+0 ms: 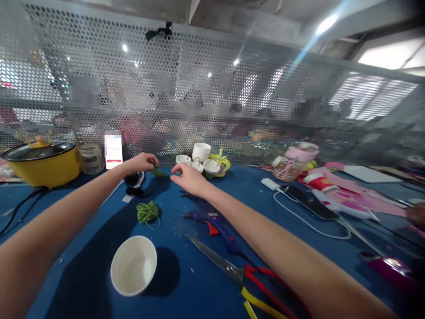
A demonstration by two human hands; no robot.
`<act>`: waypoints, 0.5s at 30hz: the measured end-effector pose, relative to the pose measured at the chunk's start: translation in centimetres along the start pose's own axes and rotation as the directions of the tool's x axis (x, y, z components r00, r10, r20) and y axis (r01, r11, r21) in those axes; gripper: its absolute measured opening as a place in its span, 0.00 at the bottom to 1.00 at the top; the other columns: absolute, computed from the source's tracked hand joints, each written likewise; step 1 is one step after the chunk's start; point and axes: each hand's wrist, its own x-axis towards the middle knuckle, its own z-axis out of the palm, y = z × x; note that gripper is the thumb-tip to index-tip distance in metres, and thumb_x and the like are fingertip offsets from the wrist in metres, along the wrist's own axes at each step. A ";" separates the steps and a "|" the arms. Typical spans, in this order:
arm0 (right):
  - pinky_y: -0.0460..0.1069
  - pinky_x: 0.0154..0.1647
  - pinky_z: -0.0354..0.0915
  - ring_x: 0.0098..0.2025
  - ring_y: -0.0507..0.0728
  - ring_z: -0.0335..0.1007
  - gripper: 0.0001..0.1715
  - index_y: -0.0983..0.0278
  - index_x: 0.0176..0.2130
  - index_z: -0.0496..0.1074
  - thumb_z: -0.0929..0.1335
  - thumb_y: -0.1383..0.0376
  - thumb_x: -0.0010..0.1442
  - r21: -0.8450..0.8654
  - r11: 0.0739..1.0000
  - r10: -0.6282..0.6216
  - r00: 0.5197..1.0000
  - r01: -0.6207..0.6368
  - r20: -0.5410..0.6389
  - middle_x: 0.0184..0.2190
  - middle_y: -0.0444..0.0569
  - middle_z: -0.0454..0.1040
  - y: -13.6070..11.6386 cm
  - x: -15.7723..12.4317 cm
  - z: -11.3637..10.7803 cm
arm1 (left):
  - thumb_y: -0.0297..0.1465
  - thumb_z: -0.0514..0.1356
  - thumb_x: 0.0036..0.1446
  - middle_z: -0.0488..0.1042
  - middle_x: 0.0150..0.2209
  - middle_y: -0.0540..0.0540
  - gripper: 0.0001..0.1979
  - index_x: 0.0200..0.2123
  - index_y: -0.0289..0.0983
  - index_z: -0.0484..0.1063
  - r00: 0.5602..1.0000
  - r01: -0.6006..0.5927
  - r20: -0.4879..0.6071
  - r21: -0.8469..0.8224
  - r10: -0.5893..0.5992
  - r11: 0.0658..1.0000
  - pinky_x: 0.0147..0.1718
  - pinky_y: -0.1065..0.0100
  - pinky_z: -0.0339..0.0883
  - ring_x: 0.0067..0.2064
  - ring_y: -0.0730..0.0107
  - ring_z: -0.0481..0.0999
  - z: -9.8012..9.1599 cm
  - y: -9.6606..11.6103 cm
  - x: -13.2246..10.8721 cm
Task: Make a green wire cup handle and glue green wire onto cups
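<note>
My left hand [145,163] is raised over the far part of the blue table, thumb and fingers pinched on a blurred bit of green yarn [158,171]. Facing it, my right hand [191,178] has its thumb and index finger curved and apart, with nothing visible between them. A small bundle of green yarn [148,213] lies on the table below my left hand. Nearer to me stands a white paper cup [133,266], seen into from above. Under my right forearm are a blue glue gun [217,223] with a red trigger and large scissors [229,268] with red and yellow handles.
Several small white cups [202,153] stand at the back beside a yellow-green looped piece [222,163]. A yellow electric pot [43,164], a jar [90,159] and a lit phone [113,151] are at left. Cables and a dark phone [308,201] lie at right, before a perforated metal screen [212,62].
</note>
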 end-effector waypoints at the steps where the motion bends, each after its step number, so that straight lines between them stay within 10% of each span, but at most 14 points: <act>1: 0.49 0.36 0.65 0.39 0.57 0.70 0.26 0.72 0.51 0.60 0.64 0.66 0.53 0.021 1.000 0.002 0.999 -0.001 -0.048 0.44 0.59 0.69 0.4 0.7 -0.3 | 0.26 0.52 0.53 0.74 0.38 0.47 0.12 0.42 0.35 0.67 1.000 -0.014 0.010 -0.062 0.015 0.998 0.35 0.71 0.67 0.39 0.70 0.73 -0.8 0.4 -0.5; 4: 0.48 0.45 0.61 0.49 0.56 0.62 0.38 0.70 0.53 0.57 0.71 0.65 0.45 0.236 0.967 -0.094 0.995 0.101 -0.042 0.54 0.58 0.60 0.5 1.7 -0.1 | 0.24 0.52 0.50 0.73 0.39 0.46 0.14 0.42 0.36 0.67 0.997 -0.045 0.041 -0.450 0.071 0.892 0.35 0.70 0.67 0.38 0.71 0.73 -2.5 2.1 -2.3; 7: 0.47 0.42 0.62 0.40 0.53 0.68 0.16 0.71 0.40 0.67 0.67 0.65 0.51 0.436 0.893 -0.162 0.983 0.109 0.087 0.38 0.52 0.73 -0.5 1.3 0.6 | 0.22 0.54 0.46 0.73 0.33 0.47 0.12 0.36 0.36 0.70 0.990 0.021 0.099 -0.814 0.103 0.581 0.35 0.68 0.66 0.35 0.72 0.73 -3.0 3.7 -3.7; 10: 0.46 0.32 0.64 0.24 0.49 0.67 0.12 0.70 0.31 0.68 0.60 0.65 0.59 0.519 0.852 -0.161 0.978 0.069 0.135 0.18 0.43 0.68 -1.4 -0.1 0.6 | 0.18 0.53 0.43 0.69 0.24 0.51 0.11 0.30 0.35 0.69 1.000 -0.003 -0.001 -0.907 0.003 0.421 0.29 0.71 0.64 0.26 0.78 0.70 -3.3 4.3 -4.7; 15: 0.43 0.21 0.61 0.14 0.45 0.55 0.10 0.68 0.32 0.66 0.59 0.66 0.60 0.652 0.758 -0.092 0.985 -0.027 0.147 0.13 0.34 0.55 -1.4 -2.7 -1.9 | 0.16 0.52 0.43 0.55 0.15 0.56 0.10 0.25 0.35 0.66 0.964 -0.068 -0.152 -0.936 -0.220 0.346 0.17 0.77 0.52 0.16 0.83 0.56 -4.7 3.1 -5.6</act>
